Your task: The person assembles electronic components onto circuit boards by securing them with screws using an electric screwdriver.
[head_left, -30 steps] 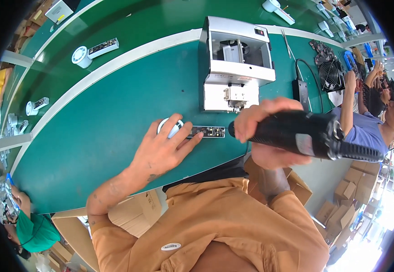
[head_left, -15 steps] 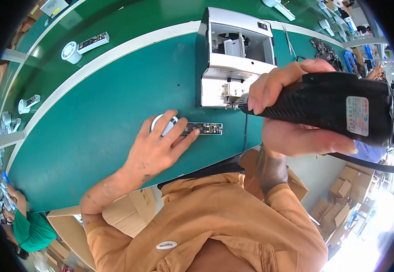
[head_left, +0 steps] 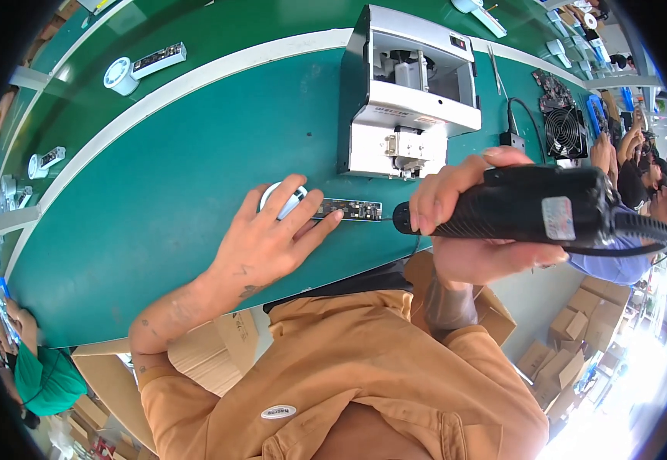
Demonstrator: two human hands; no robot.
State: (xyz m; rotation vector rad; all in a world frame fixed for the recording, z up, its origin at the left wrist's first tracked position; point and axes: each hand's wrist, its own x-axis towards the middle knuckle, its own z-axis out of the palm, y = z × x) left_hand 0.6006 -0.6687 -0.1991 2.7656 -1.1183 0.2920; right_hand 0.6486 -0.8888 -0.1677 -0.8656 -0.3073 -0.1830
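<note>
My left hand (head_left: pixel 266 239) is closed over a white device (head_left: pixel 293 201), whose round head sits under the fingers. The device's straight handle lies flat on the bench, with a circuit board (head_left: pixel 364 210) exposed in it. My index finger rests on the board. In my right hand (head_left: pixel 460 257) is a black electric screwdriver (head_left: pixel 502 205), gripped around its body and held nearly level. Its nose points left, and its thin bit is at the right end of the board. Whether the bit touches a screw there is too small to tell.
A silver screw feeder (head_left: pixel 418 107) stands just beyond the screwdriver. At the right lie a black fan (head_left: pixel 566 132), a cable plug (head_left: pixel 511 139) and tweezers (head_left: pixel 496 69). Similar white devices (head_left: pixel 122 75) rest on the green strip beyond the white rail. Co-workers sit at both sides.
The screwdriver has moved left and down from the feeder's front to the right end of the circuit board. My left hand stays on the device. The view has shifted slightly.
</note>
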